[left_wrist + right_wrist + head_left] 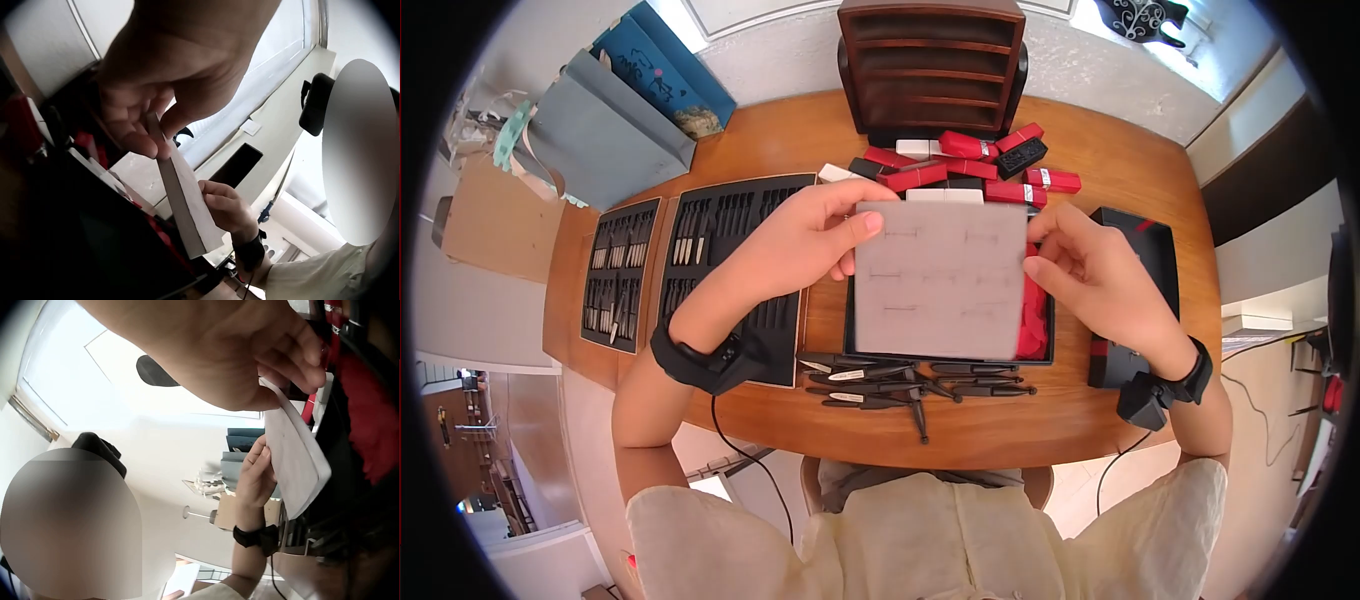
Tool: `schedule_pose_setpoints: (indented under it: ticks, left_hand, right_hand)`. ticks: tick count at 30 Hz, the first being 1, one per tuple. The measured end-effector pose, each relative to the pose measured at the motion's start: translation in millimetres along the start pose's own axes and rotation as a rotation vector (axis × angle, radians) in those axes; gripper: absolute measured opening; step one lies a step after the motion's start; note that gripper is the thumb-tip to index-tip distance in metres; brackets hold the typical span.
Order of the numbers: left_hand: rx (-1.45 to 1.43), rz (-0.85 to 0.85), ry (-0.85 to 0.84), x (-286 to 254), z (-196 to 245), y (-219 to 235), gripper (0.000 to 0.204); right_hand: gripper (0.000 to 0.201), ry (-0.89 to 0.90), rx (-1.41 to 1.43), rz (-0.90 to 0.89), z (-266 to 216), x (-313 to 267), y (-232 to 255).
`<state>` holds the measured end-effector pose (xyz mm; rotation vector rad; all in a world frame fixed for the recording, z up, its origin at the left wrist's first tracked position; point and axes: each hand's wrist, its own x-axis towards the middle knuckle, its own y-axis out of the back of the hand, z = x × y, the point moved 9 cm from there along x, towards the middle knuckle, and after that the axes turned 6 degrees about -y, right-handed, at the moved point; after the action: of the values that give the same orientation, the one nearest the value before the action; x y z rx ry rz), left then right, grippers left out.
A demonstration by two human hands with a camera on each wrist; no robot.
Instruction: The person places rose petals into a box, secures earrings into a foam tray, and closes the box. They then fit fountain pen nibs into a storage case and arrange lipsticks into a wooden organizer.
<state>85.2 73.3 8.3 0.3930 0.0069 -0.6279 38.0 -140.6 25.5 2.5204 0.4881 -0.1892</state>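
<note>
Near edge, bottom ctr of head view: pale shirt [930, 530] of the person, then the wooden counter [1070, 430].

On its near side, just below ctr, a loose pile of slim dark tools [880, 385], some w/ pale labels; one points down toward the counter edge.

Next, mid-frame: gray pad [940, 290], flat, squarish, w/ rows of short slits, held up over the open blk box [1050, 345]. Red filling [1032, 315] shows at the pad's R side. Gap btwn pad & box: can't tell.

L hand [820, 235] pinches the pad's upper L corner, thumb on top, fingers behind. R hand [1095, 270] grips its R edge btwn thumb & curled fingers. Blk wrist device on each arm.

R of ctr: dark case [1145, 255] w/ a red stripe, partly behind R forearm. L of ctr: two blk trays, inner tray [720, 235] & outer tray [625, 250], both w/ rows of slim pcs; L forearm crosses the inner one.

Beyond the pad, upper ctr: heap of red pkgs [915, 178] mixed w/ white & blk ones. Farther back, dark wooden rack [930, 65] w/ shelves, upright. Upper L: gray bag [610, 130], blue bag [675, 75] just behind.
</note>
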Motion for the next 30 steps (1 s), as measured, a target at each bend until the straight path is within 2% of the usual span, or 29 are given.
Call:
schedule_pose_setpoints:
  ticks: [2, 4, 6, 7, 8, 10, 13, 16, 18, 25, 27, 30]
  left_hand:
    - [0.035, -0.01, 0.042, 1.0, -18.8, -0.8, 0.026]
    - [0.072, -0.022, 0.081, 1.6, -27.2, -2.4, 0.026]
    - [0.188, 0.01, 0.12, -0.8, -28.7, -1.8, 0.025]
    - [0.182, 0.004, 0.122, -0.7, -31.5, -1.5, 0.025]
    - [0.273, 0.009, 0.109, -0.3, -32.9, 2.4, 0.024]
    - [0.36, 0.01, 0.096, 1.1, -33.8, 3.6, 0.023]
    - [0.354, 0.043, 0.107, 0.6, -35.4, 1.5, 0.022]
    - [0.287, 0.099, 0.021, -1.9, -33.4, -3.0, 0.021]
    - [0.501, 0.202, -0.161, -4.9, -24.3, -1.0, 0.023]
    - [0.551, 0.148, -0.234, -9.3, -13.2, -3.6, 0.031]
    - [0.662, 0.134, -0.335, -9.9, -7.6, -6.3, 0.035]
    - [0.686, 0.098, -0.313, -9.5, -10.6, -9.7, 0.041]
  right_hand:
    - [0.018, 0.07, -0.167, 0.15, -12.1, 1.2, 0.2]
    - [0.017, 0.03, -0.178, 0.13, -5.0, 3.8, -8.3]
    - [0.022, 0.566, -0.462, 0.269, -32.2, -12.4, -22.1]
    - [0.028, 0.496, -0.506, 0.178, -24.9, -11.8, -30.9]
    - [0.028, 0.489, -0.507, 0.175, -23.6, -12.9, -33.6]
    - [0.032, 0.615, -0.59, 0.124, -29.3, -19.8, -49.1]
    - [0.035, 0.611, -0.665, 0.087, -22.3, -24.4, -62.6]
    - [0.037, 0.61, -0.697, 0.07, -16.5, -25.7, -70.2]
    - [0.038, 0.605, -0.702, 0.058, -15.7, -25.2, -71.8]
    - [0.047, 0.592, -0.737, 0.054, -19.5, -16.8, -76.5]
    - [0.051, 0.579, -0.726, 0.06, -20.5, -13.2, -75.8]
    - [0.056, 0.572, -0.795, 0.041, -22.0, -11.3, -78.9]
